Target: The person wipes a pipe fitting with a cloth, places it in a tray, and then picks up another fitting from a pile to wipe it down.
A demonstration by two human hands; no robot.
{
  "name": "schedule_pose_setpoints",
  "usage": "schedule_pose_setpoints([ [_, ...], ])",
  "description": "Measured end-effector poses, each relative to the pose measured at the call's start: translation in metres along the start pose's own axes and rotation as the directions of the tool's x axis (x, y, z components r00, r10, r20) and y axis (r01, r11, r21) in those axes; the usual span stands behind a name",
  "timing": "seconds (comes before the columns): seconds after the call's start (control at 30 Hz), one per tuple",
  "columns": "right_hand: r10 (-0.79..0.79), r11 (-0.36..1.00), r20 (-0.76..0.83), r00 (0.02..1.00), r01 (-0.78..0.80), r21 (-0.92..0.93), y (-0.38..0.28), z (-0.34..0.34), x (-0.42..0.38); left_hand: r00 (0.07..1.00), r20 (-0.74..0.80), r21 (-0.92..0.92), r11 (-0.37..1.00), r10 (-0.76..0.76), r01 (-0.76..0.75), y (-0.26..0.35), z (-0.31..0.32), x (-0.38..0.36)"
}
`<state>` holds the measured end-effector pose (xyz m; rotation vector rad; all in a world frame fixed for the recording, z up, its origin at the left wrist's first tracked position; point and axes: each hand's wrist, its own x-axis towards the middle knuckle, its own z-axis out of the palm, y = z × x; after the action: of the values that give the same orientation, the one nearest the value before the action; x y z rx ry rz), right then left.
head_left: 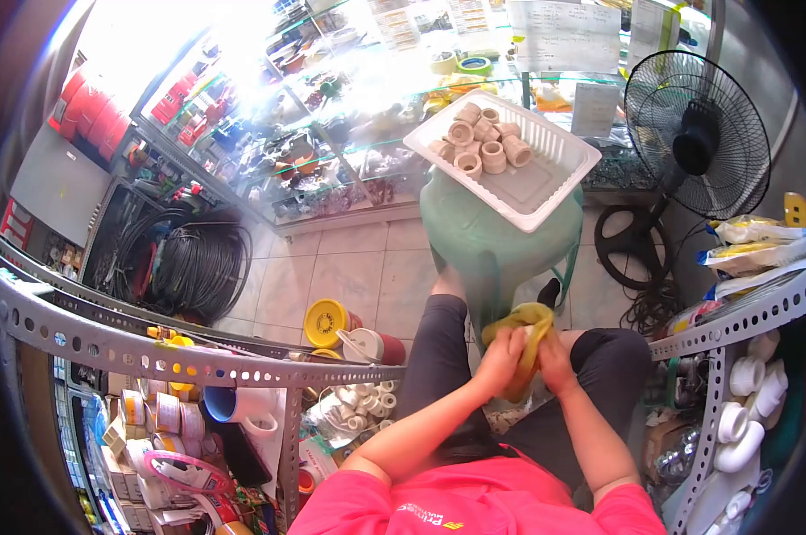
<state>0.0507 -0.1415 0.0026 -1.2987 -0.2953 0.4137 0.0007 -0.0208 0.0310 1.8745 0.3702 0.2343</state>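
Note:
My left hand point(501, 364) and my right hand point(558, 366) are together in front of my lap, fingers closed around a yellow-olive cloth point(534, 321). The cloth is bunched between them and one end hangs down. Something pale shows in its folds, too small to make out. Beyond my hands stands a green plastic stool point(461, 218). On it rests a white ribbed tray point(545, 207), tilted toward the right in view, with several dusty beige pipe fittings point(492, 158) heaped at its far left part.
A black standing fan point(695, 138) is at the right. Metal shelves flank me: the left rail point(153, 357) bears a mug point(242, 406) and tape rolls, the right one white pipe fittings point(737, 446). Yellow-lidded tubs point(325, 323) and a black cable coil point(202, 267) sit on the floor. Glass display shelves point(367, 98) stand ahead.

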Motion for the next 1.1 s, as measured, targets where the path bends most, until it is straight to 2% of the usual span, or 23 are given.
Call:
schedule_pose_setpoints([
  [0.07,-0.160,0.963,0.027,0.987,0.162,-0.214,-0.004,0.011,-0.004,0.993,-0.001,0.058,0.991,0.120,-0.119,-0.012,0.000,0.003],
  [0.1,-0.191,0.951,0.024,0.981,0.191,-0.243,-0.006,0.011,-0.004,0.984,0.000,0.088,0.980,0.180,-0.179,-0.016,-0.001,0.004],
  [0.13,-0.223,0.937,0.021,0.975,0.220,-0.270,-0.008,0.012,-0.003,0.999,0.037,0.009,1.000,-0.028,0.028,0.005,-0.005,0.001],
  [0.17,-0.253,0.922,0.017,0.967,0.247,-0.298,-0.008,0.013,-0.003,0.996,0.069,0.092,0.994,-0.058,0.051,0.014,-0.004,-0.003],
  [0.23,-0.133,0.974,-0.043,0.990,0.122,-0.190,-0.004,0.006,0.002,0.984,0.129,0.254,0.963,-0.126,0.090,0.023,-0.001,-0.007],
  [0.27,-0.070,0.989,-0.067,0.995,0.061,-0.133,-0.001,0.001,0.005,0.992,0.119,0.299,0.954,-0.036,-0.001,0.023,0.001,-0.007],
  [0.3,0.011,1.000,-0.069,0.998,-0.010,0.018,0.001,-0.002,0.006,0.991,0.135,0.335,0.941,0.007,-0.052,0.025,0.001,-0.007],
  [0.37,0.168,0.938,-0.033,0.985,-0.150,0.313,0.006,-0.008,0.009,0.981,0.170,0.402,0.903,0.089,-0.151,0.029,-0.001,-0.008],
  [0.47,0.197,0.937,-0.002,0.980,-0.187,0.296,0.001,-0.005,0.008,0.910,0.140,0.371,0.831,0.391,-0.414,0.025,-0.008,0.005],
  [0.57,0.088,0.995,0.036,0.995,-0.090,0.041,-0.007,-0.002,0.008,0.859,0.250,0.376,0.773,0.447,-0.511,0.023,-0.020,0.016],
  [0.67,-0.005,1.000,0.009,1.000,0.005,-0.014,0.016,-0.007,0.012,0.854,0.288,0.305,0.804,0.432,-0.510,0.017,-0.019,0.012],
  [0.77,0.237,0.887,0.008,0.971,-0.220,0.407,0.020,-0.008,0.010,0.809,0.344,0.301,0.760,0.476,-0.575,0.027,-0.021,0.008],
  [0.8,0.286,0.839,0.044,0.957,-0.272,0.472,0.024,-0.012,0.010,0.786,0.368,0.309,0.732,0.496,-0.607,0.032,-0.022,0.008],
  [0.87,0.372,0.723,0.122,0.920,-0.369,0.584,0.031,-0.022,0.011,0.807,0.342,0.325,0.746,0.481,-0.582,0.032,-0.019,0.008],
  [0.97,0.235,0.800,0.136,0.962,-0.271,0.535,-0.008,-0.004,0.009,0.849,0.279,0.297,0.801,0.448,-0.520,0.028,-0.018,0.014],
  [1.03,0.056,0.971,0.123,0.991,-0.083,0.223,-0.024,0.005,0.004,0.890,0.229,0.272,0.852,0.394,-0.447,0.027,-0.021,0.016],
  [1.07,-0.035,0.998,0.141,0.989,0.028,0.055,-0.027,0.008,0.003,0.912,0.204,0.264,0.878,0.355,-0.400,0.027,-0.025,0.017],
  [1.1,-0.015,0.996,0.128,0.992,0.003,0.095,-0.019,0.008,0.003,0.931,0.180,0.254,0.900,0.316,-0.355,0.028,-0.027,0.017],
])
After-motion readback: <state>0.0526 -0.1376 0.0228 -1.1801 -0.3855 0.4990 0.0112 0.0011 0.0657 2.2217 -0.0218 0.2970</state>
